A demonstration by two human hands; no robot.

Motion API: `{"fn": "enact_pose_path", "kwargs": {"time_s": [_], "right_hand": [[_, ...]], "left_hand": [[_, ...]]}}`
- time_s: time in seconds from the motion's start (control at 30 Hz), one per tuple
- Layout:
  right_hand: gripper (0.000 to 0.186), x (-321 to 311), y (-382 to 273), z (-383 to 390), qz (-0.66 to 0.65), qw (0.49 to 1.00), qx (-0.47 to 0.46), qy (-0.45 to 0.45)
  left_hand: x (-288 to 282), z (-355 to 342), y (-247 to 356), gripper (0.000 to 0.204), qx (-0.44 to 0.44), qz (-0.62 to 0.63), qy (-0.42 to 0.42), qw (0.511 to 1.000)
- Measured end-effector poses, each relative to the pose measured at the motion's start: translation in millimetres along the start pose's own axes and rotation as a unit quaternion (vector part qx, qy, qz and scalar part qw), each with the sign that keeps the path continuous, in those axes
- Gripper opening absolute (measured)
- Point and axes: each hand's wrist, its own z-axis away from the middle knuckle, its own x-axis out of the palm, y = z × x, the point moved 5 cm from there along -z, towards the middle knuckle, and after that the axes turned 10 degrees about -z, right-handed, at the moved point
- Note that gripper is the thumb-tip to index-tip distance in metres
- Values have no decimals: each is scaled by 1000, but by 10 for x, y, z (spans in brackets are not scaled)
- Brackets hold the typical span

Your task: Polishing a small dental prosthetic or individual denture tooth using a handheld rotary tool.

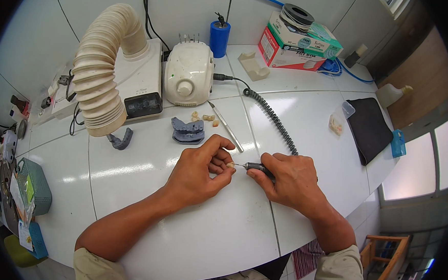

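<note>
My left hand (200,175) pinches a small pale, tooth-shaped piece (230,165) near the middle of the white tiled bench (126,212). My right hand (288,182) grips a dark rotary handpiece (254,169), its thin bit at that piece; a coiled cord (268,111) runs from the handpiece toward a white control unit (184,75). Above my left hand lie a grey dental model (187,132), several small tooth-coloured pieces (208,118) and a silver knife (228,132). A second grey model piece (121,140) lies farther left.
A ribbed extraction hose (97,81) arches at upper left. Stacked boxes (295,43), a blue cylinder (220,40) and an open carton (253,66) line the back. A dark mat (369,131) and small clear container (338,122) lie right; green baskets (37,187) stand left.
</note>
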Motion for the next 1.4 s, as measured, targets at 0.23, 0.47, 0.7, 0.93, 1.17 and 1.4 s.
{"fn": "enact_pose_path", "kwargs": {"time_s": [0.23,0.47,0.7,0.93,1.17,1.4], "right_hand": [[46,-22,0,-8,-10,1000,2,-23],[47,-29,76,5,-34,999,14,2],[48,-36,55,3,-38,999,18,-24],[49,-36,57,2,-45,999,15,-12],[49,-15,44,-2,-37,999,13,-8],[49,-8,27,1,-35,999,-1,-1]], "left_hand": [[-3,5,24,42,9,1,-2,1000],[-24,11,30,22,93,-62,16,994],[-17,11,-3,17,33,-18,14,999],[-5,8,-36,21,34,-1,23,999],[2,10,-42,23,19,-15,7,1000],[-9,16,-18,23,30,-31,13,999]]}}
